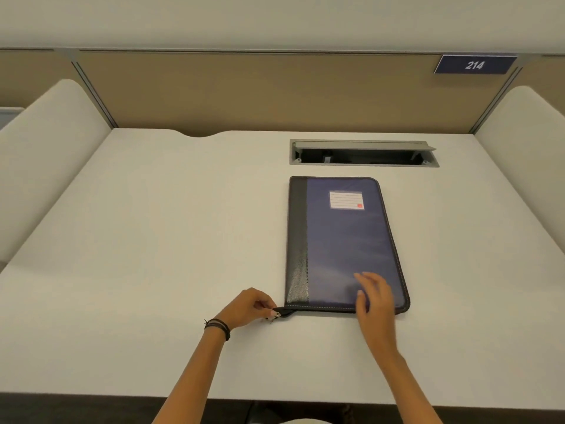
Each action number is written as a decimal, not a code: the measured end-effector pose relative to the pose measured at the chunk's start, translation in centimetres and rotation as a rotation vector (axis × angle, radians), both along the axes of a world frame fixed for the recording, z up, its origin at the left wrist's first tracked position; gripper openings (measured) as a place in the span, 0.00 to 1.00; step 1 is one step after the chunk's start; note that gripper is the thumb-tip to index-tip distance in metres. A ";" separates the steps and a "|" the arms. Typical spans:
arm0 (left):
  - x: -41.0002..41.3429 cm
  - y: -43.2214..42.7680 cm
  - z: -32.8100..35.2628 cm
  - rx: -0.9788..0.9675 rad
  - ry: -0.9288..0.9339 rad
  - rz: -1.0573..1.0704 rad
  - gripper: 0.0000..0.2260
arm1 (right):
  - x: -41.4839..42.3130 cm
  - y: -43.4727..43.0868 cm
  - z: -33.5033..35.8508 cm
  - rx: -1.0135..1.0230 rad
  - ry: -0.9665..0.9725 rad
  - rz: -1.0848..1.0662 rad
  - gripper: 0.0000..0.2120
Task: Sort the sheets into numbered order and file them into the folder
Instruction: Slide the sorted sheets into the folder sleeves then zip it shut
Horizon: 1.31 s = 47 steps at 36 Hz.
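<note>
A blue zip folder (345, 240) with a black spine strip and a white label lies closed on the white desk (153, 240), right of the middle. My left hand (249, 307) pinches the black zipper tab (284, 312) at the folder's near left corner. Over the folder's near right part is my right hand (374, 298), its fingers straight and spread; whether it touches the cover is unclear. No sheets are in view.
An open cable hatch (363, 153) is set in the desk behind the folder. Padded dividers stand at the left (46, 154) and right (526, 154), and a tan back panel carries a blue sign reading 214 (474, 64).
</note>
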State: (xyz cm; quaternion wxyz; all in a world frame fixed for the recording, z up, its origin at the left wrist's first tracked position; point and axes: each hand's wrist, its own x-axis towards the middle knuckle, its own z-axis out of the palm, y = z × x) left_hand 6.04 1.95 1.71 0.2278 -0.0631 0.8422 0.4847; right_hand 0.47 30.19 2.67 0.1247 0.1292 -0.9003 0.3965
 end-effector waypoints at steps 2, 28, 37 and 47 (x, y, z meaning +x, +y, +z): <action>0.1 0.0 0.2 0.033 0.003 0.026 0.13 | 1.0 -2.0 0.0 -0.001 0.000 0.173 0.13; 1.0 0.3 0.8 0.223 -0.031 0.067 0.05 | 3.7 -8.7 -3.3 0.404 0.297 0.622 0.11; 1.2 0.4 0.7 0.270 -0.035 0.103 0.05 | 3.8 -8.6 -3.4 0.417 0.344 0.698 0.20; 0.9 0.9 0.7 0.134 0.038 0.045 0.03 | 4.0 -8.9 -2.3 0.267 0.189 0.589 0.11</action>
